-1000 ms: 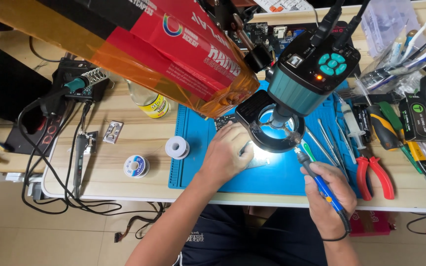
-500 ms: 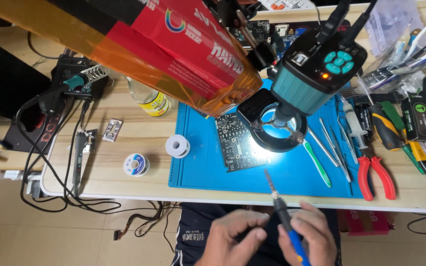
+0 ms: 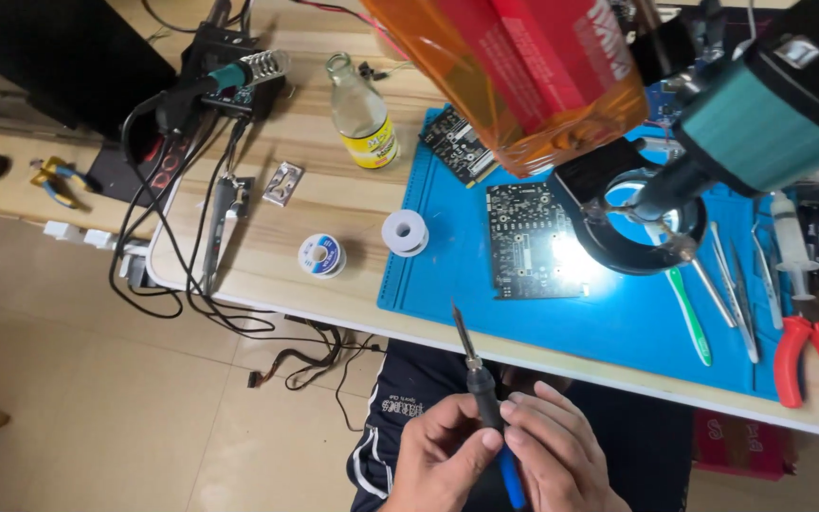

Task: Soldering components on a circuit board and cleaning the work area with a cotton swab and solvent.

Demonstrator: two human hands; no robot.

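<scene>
Below the table edge, over my lap, both hands meet on a soldering iron (image 3: 479, 384) with a black grip and blue handle, its tip pointing up toward the table. My left hand (image 3: 438, 465) pinches the black grip. My right hand (image 3: 561, 455) wraps the blue handle. A dark circuit board (image 3: 526, 240) lies on the blue work mat (image 3: 618, 318), lit by the ring light (image 3: 632, 218) of a teal microscope head (image 3: 760, 118).
Two solder spools (image 3: 405, 231) (image 3: 321, 255), a glass bottle (image 3: 362, 114), a second circuit board (image 3: 457, 142), red pliers (image 3: 812, 356), tweezers and a green tool (image 3: 689, 313) lie on the table. Cables (image 3: 191, 275) hang off the left edge. An orange-red package (image 3: 533, 66) looms overhead.
Both hands left the board and mat and drew back below the table edge. My left hand joined the right on the soldering iron. The view has shifted right and closer.
</scene>
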